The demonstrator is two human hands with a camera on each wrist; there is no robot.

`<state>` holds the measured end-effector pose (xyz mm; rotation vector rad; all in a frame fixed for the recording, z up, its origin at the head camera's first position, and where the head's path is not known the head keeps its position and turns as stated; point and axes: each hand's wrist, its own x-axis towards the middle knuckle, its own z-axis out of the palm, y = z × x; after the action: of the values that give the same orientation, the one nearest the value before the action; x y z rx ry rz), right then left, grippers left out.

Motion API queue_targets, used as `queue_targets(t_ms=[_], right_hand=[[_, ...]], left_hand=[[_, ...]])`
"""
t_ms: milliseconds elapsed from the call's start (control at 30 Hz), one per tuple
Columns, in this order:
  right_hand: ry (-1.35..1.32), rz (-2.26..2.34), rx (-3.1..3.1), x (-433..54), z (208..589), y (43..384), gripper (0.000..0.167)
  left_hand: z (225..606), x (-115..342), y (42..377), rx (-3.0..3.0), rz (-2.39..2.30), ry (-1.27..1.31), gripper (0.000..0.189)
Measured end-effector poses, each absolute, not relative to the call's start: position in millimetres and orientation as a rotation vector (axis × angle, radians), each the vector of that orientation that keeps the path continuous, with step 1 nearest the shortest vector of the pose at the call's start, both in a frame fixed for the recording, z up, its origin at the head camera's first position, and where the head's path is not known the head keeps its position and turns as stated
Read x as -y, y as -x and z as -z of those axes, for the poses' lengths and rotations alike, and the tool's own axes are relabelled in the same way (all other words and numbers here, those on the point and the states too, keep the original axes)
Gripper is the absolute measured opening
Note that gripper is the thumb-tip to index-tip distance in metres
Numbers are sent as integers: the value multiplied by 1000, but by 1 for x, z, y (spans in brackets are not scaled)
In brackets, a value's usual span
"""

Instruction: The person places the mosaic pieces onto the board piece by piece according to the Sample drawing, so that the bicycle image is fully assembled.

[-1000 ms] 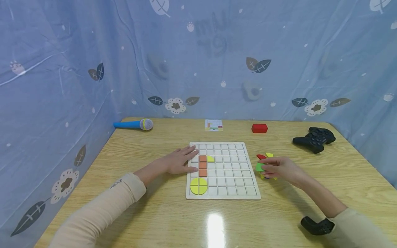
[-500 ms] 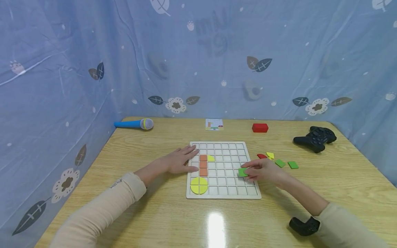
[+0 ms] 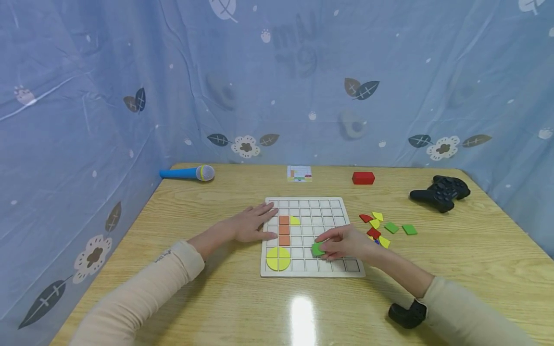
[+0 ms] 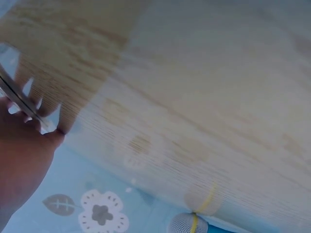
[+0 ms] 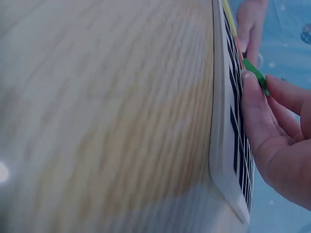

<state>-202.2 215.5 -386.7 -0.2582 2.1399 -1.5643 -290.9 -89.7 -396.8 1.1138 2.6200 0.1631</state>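
My right hand [image 3: 346,242] pinches a green square tile [image 3: 317,249] between thumb and fingers, over the lower middle of a white grid board [image 3: 311,275]. The same tile [image 5: 256,76] shows edge-on and tilted in the right wrist view, close over the grid. My left hand [image 3: 253,223] rests on the board's left edge, fingers spread and fairly straight. Set in the board are a column of orange squares [image 3: 283,229], a yellow quarter-round [image 3: 295,220] beside its top, and a yellow disc of quarter pieces [image 3: 278,258] at the lower left.
Right of the board lie loose red, yellow and blue pieces [image 3: 374,232] and two green tiles [image 3: 409,229]. Farther back are a blue toy microphone [image 3: 179,173], a printed card [image 3: 299,173], a red block [image 3: 363,178] and a black game controller [image 3: 440,193].
My right hand has carried the green tile leftward from the loose pieces, across the board's right edge to its lower middle. The left hand has stayed in place.
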Motion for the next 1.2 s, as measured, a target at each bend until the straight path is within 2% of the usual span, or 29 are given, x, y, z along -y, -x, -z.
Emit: queue_targets(t_ms=[400,833,1200], right_hand=[[219,1537,-2157,-188,389,204,27],[118,1486,-2262,-174,388,205,21],[133,1417,-2353,-164,389,203,17]], left_hand=[[398,89,291,-2620,-163,-1074,81],[397,89,290,-2621,-182,-1043,81],[397,87,290,-2624,-177,-1012,81]])
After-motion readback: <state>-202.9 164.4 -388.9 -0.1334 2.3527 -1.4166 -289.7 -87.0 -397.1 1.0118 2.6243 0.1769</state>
